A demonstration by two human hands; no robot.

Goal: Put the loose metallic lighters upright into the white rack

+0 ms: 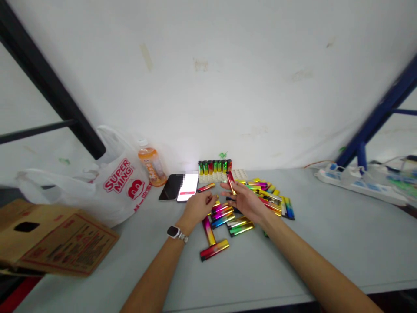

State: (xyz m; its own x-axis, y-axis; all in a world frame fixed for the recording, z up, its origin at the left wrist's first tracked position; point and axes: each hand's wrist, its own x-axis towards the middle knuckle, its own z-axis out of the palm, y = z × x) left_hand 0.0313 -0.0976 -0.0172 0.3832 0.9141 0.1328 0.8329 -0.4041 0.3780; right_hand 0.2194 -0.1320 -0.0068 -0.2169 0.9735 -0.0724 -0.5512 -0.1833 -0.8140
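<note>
Shiny two-tone lighters lie in a loose heap on the grey table. My right hand [249,202] is over the heap, closed on a red and gold lighter [231,182] that slants upward between its fingers. My left hand [198,209] is closed at the heap's left side, near purple and gold lighters [222,211]; what its fingertips hold, if anything, is hidden. Behind the hands, a row of lighters [215,167] stands upright on a pale studded tray [239,174] against the wall. A red and gold lighter [215,250] lies nearest to me.
At the left are a cardboard box [68,243], a white plastic bag [114,191] and an orange drink bottle [152,165]. A dark tablet [170,188] and a lit phone [188,188] lie behind my left hand. Power strips [358,184] sit at the right.
</note>
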